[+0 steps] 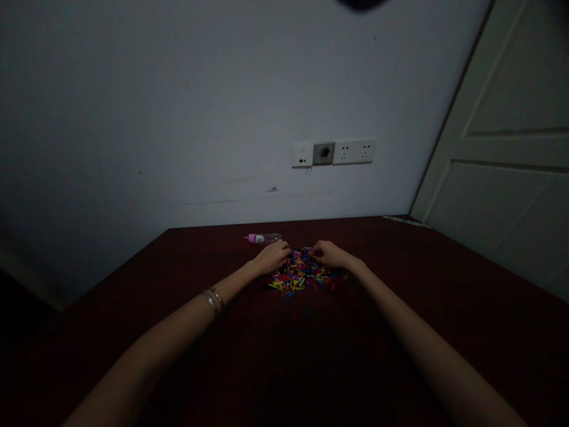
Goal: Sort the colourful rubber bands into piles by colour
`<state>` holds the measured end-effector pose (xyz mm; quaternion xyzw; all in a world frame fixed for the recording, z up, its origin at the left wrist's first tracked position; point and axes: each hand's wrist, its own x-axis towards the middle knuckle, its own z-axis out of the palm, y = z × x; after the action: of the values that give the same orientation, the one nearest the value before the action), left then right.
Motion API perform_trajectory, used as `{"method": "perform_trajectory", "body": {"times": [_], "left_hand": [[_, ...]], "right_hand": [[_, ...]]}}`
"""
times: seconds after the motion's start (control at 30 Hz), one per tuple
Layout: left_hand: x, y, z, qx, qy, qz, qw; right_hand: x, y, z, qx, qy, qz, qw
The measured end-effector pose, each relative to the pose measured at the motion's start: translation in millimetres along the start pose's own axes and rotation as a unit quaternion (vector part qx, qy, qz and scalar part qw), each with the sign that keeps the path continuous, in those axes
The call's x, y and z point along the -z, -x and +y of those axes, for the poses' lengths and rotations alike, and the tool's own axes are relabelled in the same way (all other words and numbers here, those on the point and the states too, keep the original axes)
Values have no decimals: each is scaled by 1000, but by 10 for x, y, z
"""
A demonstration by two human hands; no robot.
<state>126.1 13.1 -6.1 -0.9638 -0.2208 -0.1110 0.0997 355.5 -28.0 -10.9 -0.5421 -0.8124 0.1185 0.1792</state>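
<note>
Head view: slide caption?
Bare left hand and right hand at a pile of small multicoloured pieces on dark-red tabletop.

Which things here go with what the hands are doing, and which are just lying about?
In use:
Colourful pile of small pieces, with the left hand and right hand at its edges

Probably just there:
Pink-topped bottle, just beyond the left hand
Wall sockets

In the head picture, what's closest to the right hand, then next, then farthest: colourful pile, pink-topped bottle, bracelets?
From the right hand:
1. Colourful pile: right beside it.
2. Pink-topped bottle: back left of the pile.
3. Bracelets: farther left, on the left forearm.
</note>
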Motion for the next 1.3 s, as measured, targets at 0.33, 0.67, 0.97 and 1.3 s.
{"method": "perform_trajectory", "body": {"times": [0.33,0.67,0.97,1.3], "left_hand": [[99,201,-60,-33,6,-20,999],[183,214,-186,1,6,-30,1000],[446,365,274,-94,-19,-16,995],[388,692,856,-213,-31,-50,975]], "right_hand": [[236,89,-31,-52,-45,-50,996],[228,50,-171,-27,-12,-19,999],[278,569,-864,145,23,-84,986],[-242,995,-867,194,141,-33,970]]}}
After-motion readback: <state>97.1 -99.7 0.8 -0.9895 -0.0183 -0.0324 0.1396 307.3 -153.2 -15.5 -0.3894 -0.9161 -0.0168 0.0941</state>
